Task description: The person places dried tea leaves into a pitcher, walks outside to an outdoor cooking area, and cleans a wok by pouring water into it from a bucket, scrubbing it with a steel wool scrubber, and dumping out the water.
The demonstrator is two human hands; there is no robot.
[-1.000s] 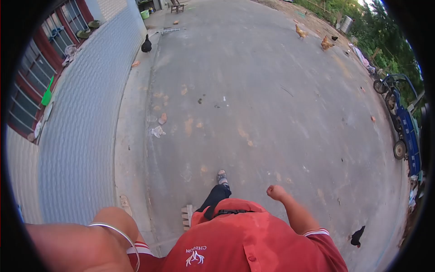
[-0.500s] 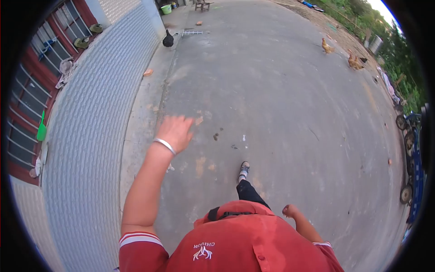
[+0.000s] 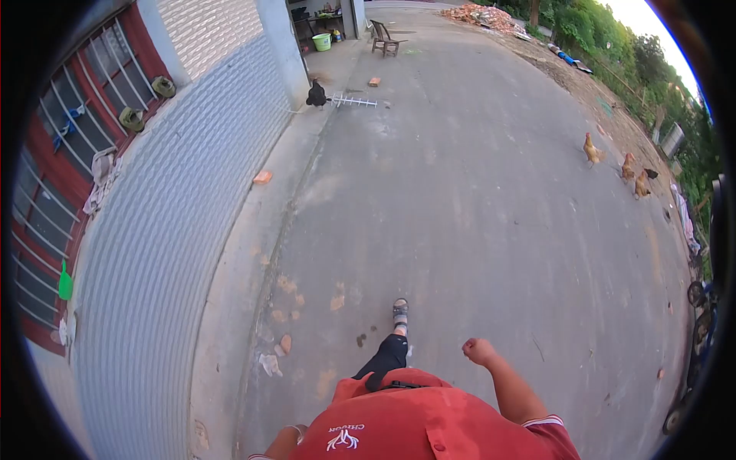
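My right hand (image 3: 479, 351) hangs in front of my body at the right, over the grey concrete (image 3: 491, 253). Its fingers are curled into a loose fist, and nothing shows in them. At the bottom left, my left forearm (image 3: 284, 443) is down beside the red shirt (image 3: 391, 422). A pale band shows near that wrist, but the fingers are hidden against my side. One sandalled foot (image 3: 400, 310) is out ahead on the ground. Left of it lie flat pale scraps (image 3: 271, 364) and small brownish pieces.
A ribbed wall (image 3: 176, 207) with barred windows runs along the left. Ahead are a black chicken (image 3: 316, 93), an antenna-like rod (image 3: 354, 101), bricks (image 3: 263, 177), a chair (image 3: 386, 40) and a green bucket (image 3: 322, 41). Brown chickens (image 3: 593, 149) stand at the right; wheels line the right edge.
My left hand, raised in front before, has dropped back to my side. My right hand has swung forward. The other leg is now ahead, and the view has tilted up.
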